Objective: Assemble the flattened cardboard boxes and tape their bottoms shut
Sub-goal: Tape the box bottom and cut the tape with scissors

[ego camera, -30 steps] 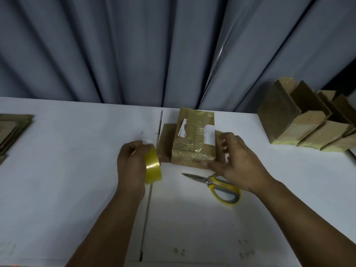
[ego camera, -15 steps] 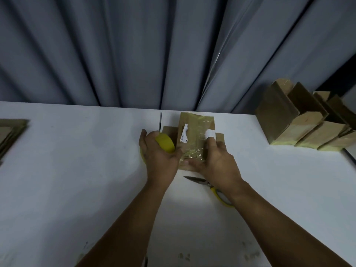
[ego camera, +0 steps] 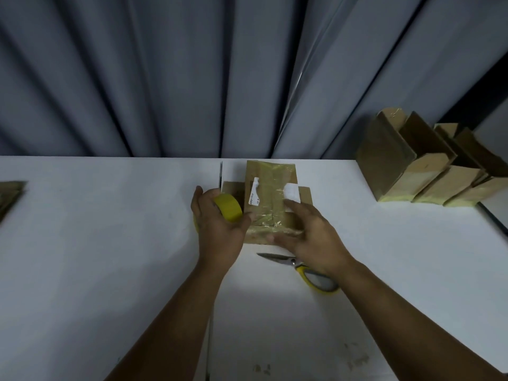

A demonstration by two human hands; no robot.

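While the left hand [ego camera: 217, 235] curls its fingers and thumb round the tape [ego camera: 229, 209], a yellow roll, the roll stands on edge against the left side of the box [ego camera: 270, 188]. The right hand [ego camera: 313, 240] lies on the near right part of the box with fingers [ego camera: 299, 210] extended and slightly spread; the thumb runs along the near edge. It grips nothing. The box sits at the middle of the table [ego camera: 110, 243], close to the far edge, with glossy tape across its upper face and white label scraps showing. Brown flaps lie flat at both sides. Scissors [ego camera: 280, 259] with yellow handles lie just behind the right wrist. Finished boxes [ego camera: 428, 174] stand in a row at far right. Flat cardboard [ego camera: 11, 193] lies at far left. Grey curtain [ego camera: 192, 78] hangs behind.
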